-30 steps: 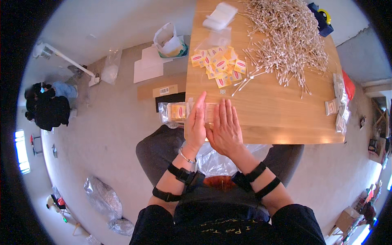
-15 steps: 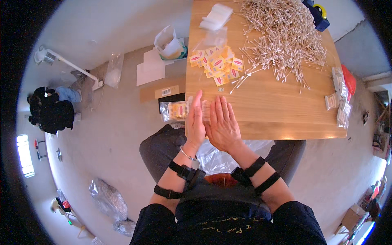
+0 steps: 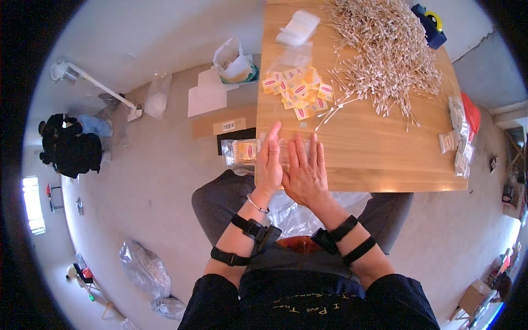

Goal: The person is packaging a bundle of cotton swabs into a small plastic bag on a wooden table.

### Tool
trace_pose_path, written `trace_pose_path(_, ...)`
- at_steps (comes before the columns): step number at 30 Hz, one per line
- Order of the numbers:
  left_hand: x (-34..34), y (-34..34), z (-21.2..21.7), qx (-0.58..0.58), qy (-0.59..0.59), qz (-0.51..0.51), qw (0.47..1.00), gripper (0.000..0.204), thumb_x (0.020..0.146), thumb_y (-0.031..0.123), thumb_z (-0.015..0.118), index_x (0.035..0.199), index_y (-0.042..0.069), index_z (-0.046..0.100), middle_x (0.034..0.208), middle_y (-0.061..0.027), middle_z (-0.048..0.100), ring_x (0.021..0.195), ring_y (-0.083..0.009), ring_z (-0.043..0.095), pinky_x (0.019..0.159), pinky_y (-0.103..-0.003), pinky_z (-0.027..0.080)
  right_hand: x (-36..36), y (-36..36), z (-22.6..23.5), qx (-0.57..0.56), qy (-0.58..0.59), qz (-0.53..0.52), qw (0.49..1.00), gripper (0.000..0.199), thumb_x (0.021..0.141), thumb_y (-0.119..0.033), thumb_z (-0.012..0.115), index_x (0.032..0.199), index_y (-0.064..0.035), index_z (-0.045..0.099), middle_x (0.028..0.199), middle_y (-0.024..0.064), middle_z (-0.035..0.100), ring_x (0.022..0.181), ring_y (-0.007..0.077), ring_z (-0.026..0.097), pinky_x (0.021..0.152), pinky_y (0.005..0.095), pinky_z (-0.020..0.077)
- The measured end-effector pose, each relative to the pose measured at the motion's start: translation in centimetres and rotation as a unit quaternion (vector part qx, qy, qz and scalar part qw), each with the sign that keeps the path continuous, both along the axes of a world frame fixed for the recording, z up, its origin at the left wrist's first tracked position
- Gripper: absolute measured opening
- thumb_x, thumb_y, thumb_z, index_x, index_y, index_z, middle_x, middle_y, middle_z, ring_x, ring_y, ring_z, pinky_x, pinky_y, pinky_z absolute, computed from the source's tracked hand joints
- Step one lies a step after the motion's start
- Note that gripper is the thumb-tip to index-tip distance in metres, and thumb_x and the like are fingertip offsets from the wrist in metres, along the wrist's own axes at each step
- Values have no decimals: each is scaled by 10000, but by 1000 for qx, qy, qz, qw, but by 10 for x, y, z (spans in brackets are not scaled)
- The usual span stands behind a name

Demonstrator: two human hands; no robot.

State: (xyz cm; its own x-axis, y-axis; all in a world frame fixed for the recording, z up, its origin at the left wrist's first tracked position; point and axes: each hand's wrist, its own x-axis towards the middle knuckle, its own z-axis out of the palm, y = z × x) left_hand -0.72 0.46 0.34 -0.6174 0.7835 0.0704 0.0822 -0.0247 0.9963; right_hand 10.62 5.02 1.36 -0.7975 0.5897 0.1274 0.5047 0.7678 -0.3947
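Clear plastic packet of cotton swabs lies at the near left corner of the wooden table, just left of the frame's middle, with its left end hanging past the table edge. It is a flat, see-through pouch; pale sticks show in a tight row inside it, and a small yellow label with a red oval sits on its face. The left hand lies flat on the packet's right part, fingers straight and held close together, pointing toward the top of the frame. The right hand rests beside it, touching it along the thumb side, palm down with fingers spread a little; neither hand pinches anything, both press flat. Whether the packet runs on beneath the right hand cannot be told. Further up the table sits a scatter of small yellow labels, and to their right a big loose heap of cotton swabs. Finished packets are stacked at the table's right edge. Both forearms wear black straps.
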Motion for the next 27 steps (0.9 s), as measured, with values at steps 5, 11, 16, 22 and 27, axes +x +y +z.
trace_pose_path(5, 0, -1, -2, -10, 11, 2, 1000, 541, 1042, 387, 320, 1409, 2, 418, 1431, -160, 459, 1342, -262, 406, 1112, -346, 296, 1, 1, -5, 20, -13, 8, 1000, 679, 891, -364, 463, 1395, 77, 354, 1500, 280, 260, 1410, 485, 174, 1168, 536, 99)
trace_pose_path(11, 6, -5, 4, -16, -2, -19, 1000, 523, 1056, 340, 293, 1419, -28, 376, 1485, -158, 371, 1396, -243, 316, 1162, -371, 237, 5, 4, -3, 29, -24, 39, 999, 678, 914, -365, 441, 1376, 123, 345, 1490, 305, 260, 1415, 462, 186, 1177, 499, 109)
trace_pose_path(16, 9, -2, -11, 100, -128, 49, 985, 536, 1056, 333, 295, 1444, -37, 313, 1509, -151, 322, 1397, -254, 308, 1165, -372, 228, 2, 2, -4, 30, -27, 41, 998, 676, 925, -373, 426, 1374, 127, 347, 1486, 301, 276, 1414, 451, 200, 1178, 496, 108)
trace_pose_path(22, 5, -1, -17, 73, -102, 43, 991, 547, 1054, 350, 297, 1439, -38, 325, 1508, -160, 322, 1402, -254, 299, 1169, -377, 223, 2, 3, -4, 26, -17, 37, 999, 672, 929, -373, 417, 1375, 124, 348, 1481, 300, 286, 1413, 448, 207, 1177, 496, 111)
trace_pose_path(27, 3, -2, -16, 53, -72, 35, 995, 558, 1053, 367, 298, 1434, -38, 337, 1507, -170, 323, 1408, -254, 290, 1173, -382, 218, 0, 4, -3, 24, -16, 39, 999, 672, 920, -360, 422, 1382, 121, 341, 1479, 301, 287, 1411, 450, 211, 1174, 501, 124)
